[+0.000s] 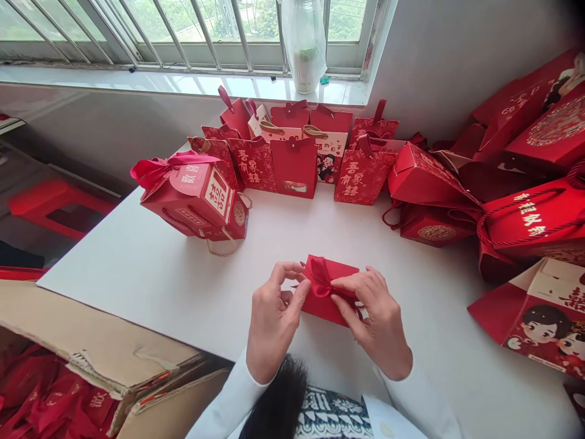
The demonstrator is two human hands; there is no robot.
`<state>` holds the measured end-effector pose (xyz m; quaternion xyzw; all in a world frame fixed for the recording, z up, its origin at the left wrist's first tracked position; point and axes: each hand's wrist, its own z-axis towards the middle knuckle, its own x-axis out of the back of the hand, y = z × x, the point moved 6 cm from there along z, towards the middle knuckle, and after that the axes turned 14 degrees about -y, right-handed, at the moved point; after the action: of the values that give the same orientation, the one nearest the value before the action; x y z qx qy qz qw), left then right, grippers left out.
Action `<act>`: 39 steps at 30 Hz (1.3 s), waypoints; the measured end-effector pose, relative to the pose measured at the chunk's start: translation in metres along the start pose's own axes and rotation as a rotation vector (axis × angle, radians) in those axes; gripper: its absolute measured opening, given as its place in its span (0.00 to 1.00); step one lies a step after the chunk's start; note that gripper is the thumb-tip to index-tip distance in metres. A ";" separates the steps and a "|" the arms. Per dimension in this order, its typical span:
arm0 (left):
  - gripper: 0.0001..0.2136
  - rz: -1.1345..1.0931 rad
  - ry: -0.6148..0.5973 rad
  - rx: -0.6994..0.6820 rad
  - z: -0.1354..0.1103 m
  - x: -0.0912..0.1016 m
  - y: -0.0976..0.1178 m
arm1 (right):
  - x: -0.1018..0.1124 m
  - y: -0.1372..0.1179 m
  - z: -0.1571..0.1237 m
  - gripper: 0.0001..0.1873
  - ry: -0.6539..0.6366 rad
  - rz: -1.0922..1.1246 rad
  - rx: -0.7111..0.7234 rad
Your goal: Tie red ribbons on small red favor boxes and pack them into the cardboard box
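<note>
A small red gift box (326,312) lies on the white table in front of me, with a shiny red ribbon (319,273) tied in a bow across its top. My left hand (274,320) is at the box's left side, thumb and forefinger closed on the bow's left part. From the right, my right hand (377,320) pinches the ribbon close to the knot between thumb and fingers. Ribbon ends show beside both hands, partly hidden by the fingers.
A larger red box with a pink bow (196,195) stands to the left. Several red gift bags (292,167) line the wall below the window. More red boxes (434,177) are piled at right. A cardboard carton (100,329) of red items sits lower left. A wrapped jar (305,67) stands on the sill.
</note>
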<state>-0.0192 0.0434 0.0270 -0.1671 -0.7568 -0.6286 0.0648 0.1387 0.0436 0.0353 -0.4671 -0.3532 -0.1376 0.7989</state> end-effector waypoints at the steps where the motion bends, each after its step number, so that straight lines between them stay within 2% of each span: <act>1: 0.07 0.094 0.042 -0.031 0.000 0.003 0.004 | 0.001 0.000 -0.001 0.09 0.006 0.026 -0.015; 5: 0.10 0.348 0.075 -0.125 0.005 0.000 0.017 | 0.007 0.000 -0.003 0.10 0.050 0.059 -0.066; 8: 0.10 0.406 0.082 -0.101 0.013 -0.005 0.018 | 0.010 -0.001 -0.004 0.10 0.063 0.050 -0.081; 14: 0.10 0.235 -0.021 -0.035 0.025 -0.016 0.012 | 0.014 -0.007 -0.007 0.11 0.081 0.049 -0.053; 18: 0.10 0.039 -0.051 -0.049 0.024 -0.018 0.007 | 0.012 -0.003 -0.007 0.12 0.034 0.093 -0.168; 21: 0.09 0.002 -0.015 -0.065 0.020 -0.017 0.005 | 0.009 0.002 -0.007 0.12 0.022 0.181 -0.292; 25: 0.08 0.011 0.055 -0.093 0.016 -0.016 0.003 | 0.001 0.005 -0.005 0.13 0.019 0.260 -0.368; 31: 0.08 0.259 0.194 -0.193 0.013 -0.018 0.004 | -0.009 0.010 -0.009 0.15 0.013 0.289 -0.447; 35: 0.09 0.407 0.234 -0.278 0.012 -0.022 0.006 | -0.009 0.010 -0.010 0.16 0.027 0.241 -0.469; 39: 0.07 0.411 0.237 -0.342 0.009 -0.020 0.010 | -0.007 0.008 -0.008 0.14 0.027 0.212 -0.431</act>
<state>0.0037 0.0502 0.0284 -0.2507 -0.5774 -0.7358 0.2499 0.1416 0.0402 0.0233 -0.6593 -0.2539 -0.1312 0.6955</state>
